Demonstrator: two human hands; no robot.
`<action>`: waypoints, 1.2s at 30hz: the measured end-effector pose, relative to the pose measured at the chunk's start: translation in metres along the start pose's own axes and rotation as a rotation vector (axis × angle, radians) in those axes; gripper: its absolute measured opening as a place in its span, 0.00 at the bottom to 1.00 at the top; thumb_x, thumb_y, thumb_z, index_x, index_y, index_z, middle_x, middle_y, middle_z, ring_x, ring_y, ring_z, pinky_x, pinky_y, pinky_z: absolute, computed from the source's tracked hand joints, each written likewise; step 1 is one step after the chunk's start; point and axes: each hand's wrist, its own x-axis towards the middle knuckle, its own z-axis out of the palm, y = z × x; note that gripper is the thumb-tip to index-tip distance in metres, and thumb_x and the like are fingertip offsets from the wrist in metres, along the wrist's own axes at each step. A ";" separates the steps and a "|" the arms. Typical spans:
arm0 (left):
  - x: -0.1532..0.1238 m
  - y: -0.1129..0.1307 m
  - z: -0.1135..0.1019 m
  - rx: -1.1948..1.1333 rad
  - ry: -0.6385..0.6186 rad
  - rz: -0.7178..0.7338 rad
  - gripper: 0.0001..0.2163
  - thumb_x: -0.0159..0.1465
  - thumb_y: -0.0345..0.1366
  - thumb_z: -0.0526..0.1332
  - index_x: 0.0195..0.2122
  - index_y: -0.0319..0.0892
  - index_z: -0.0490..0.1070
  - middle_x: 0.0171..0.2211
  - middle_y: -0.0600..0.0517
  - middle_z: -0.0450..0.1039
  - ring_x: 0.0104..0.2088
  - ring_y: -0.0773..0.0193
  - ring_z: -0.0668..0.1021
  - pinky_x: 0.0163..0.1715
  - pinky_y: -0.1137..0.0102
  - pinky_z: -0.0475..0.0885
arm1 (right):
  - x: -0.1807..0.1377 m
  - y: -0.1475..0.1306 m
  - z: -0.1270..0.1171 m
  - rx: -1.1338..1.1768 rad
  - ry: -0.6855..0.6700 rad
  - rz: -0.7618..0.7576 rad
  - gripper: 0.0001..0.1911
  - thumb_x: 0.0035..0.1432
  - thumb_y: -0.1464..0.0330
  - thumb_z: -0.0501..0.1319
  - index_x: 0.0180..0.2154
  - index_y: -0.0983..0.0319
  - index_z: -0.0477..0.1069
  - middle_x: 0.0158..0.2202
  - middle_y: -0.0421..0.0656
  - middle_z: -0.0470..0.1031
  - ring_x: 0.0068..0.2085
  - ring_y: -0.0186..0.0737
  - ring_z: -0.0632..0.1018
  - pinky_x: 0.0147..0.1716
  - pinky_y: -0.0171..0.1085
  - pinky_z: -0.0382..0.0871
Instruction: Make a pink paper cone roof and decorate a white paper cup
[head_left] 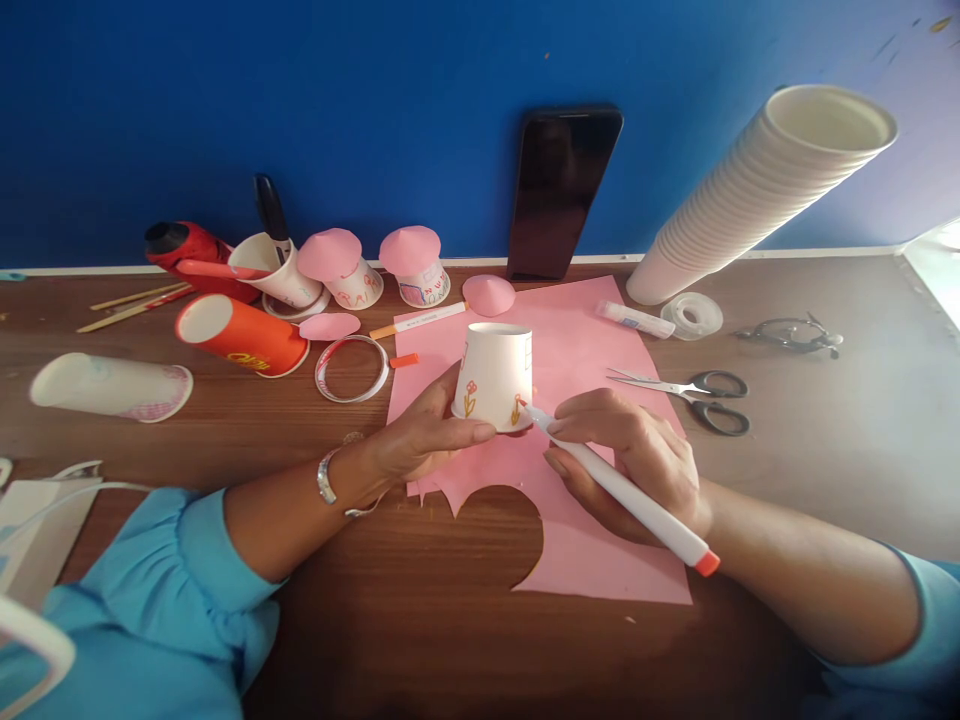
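Note:
My left hand (427, 430) is closed around the lower left side of a white paper cup (495, 365), cut short and held with its wider rim downward. Red flowers with yellowish stems are drawn along its lower side. In my right hand (630, 450) is a white marker (630, 500) with an orange-red end, its tip touching the flower at the cup's right. Beneath both hands lies a pink paper sheet (570, 360) with curved cutouts. A pink paper cone (489, 294) rests at the sheet's upper edge, and an orange marker (427, 318) lies left of it.
Two decorated cups with pink cone tops (410, 250) stand at the back. Scissors (697, 388), a tape roll (694, 315) and a glue stick (636, 319) lie right. A tall cup stack (765, 190) leans beside a phone (562, 190). An orange cup (240, 335) lies left.

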 end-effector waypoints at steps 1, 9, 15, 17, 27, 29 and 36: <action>0.000 0.000 0.000 -0.004 -0.004 0.005 0.26 0.60 0.35 0.71 0.59 0.45 0.69 0.51 0.42 0.79 0.52 0.47 0.81 0.52 0.52 0.77 | 0.000 0.000 0.000 0.005 0.007 -0.002 0.10 0.64 0.75 0.61 0.46 0.60 0.67 0.33 0.43 0.79 0.33 0.40 0.83 0.28 0.38 0.81; -0.001 -0.001 0.000 -0.007 0.000 0.001 0.27 0.59 0.35 0.72 0.59 0.45 0.69 0.51 0.43 0.79 0.52 0.46 0.81 0.52 0.52 0.76 | 0.000 0.000 0.001 -0.017 0.012 0.001 0.08 0.66 0.74 0.61 0.46 0.60 0.67 0.32 0.43 0.78 0.33 0.41 0.83 0.28 0.39 0.81; -0.001 0.000 0.000 -0.009 -0.012 -0.005 0.27 0.59 0.34 0.71 0.60 0.46 0.69 0.52 0.43 0.78 0.52 0.47 0.80 0.52 0.53 0.76 | 0.001 0.001 0.001 -0.028 -0.004 -0.007 0.08 0.66 0.74 0.61 0.46 0.61 0.67 0.32 0.43 0.78 0.33 0.40 0.83 0.27 0.39 0.81; 0.000 0.000 0.001 -0.009 -0.017 -0.002 0.26 0.59 0.35 0.71 0.59 0.46 0.69 0.53 0.42 0.78 0.52 0.47 0.80 0.51 0.53 0.76 | 0.001 0.001 0.001 -0.034 -0.005 -0.004 0.08 0.66 0.74 0.61 0.46 0.60 0.67 0.32 0.43 0.78 0.33 0.41 0.83 0.27 0.39 0.81; -0.001 -0.003 -0.001 -0.012 -0.015 0.021 0.27 0.59 0.34 0.71 0.60 0.45 0.69 0.49 0.43 0.79 0.51 0.47 0.81 0.51 0.53 0.76 | 0.000 0.000 0.002 -0.018 0.012 0.028 0.10 0.65 0.75 0.61 0.47 0.59 0.68 0.33 0.43 0.78 0.33 0.41 0.83 0.28 0.40 0.81; 0.000 -0.001 0.000 -0.013 -0.017 0.024 0.26 0.59 0.34 0.71 0.59 0.45 0.69 0.49 0.43 0.79 0.52 0.47 0.80 0.51 0.53 0.76 | 0.000 0.000 0.002 -0.029 0.009 0.026 0.09 0.66 0.75 0.61 0.46 0.59 0.68 0.32 0.42 0.78 0.33 0.41 0.83 0.27 0.39 0.81; 0.001 -0.001 0.001 -0.020 -0.024 0.029 0.25 0.60 0.34 0.71 0.58 0.44 0.70 0.50 0.42 0.79 0.54 0.46 0.80 0.51 0.53 0.77 | 0.000 -0.001 0.002 -0.009 0.009 0.022 0.13 0.63 0.76 0.61 0.48 0.58 0.68 0.31 0.43 0.78 0.31 0.44 0.82 0.26 0.42 0.81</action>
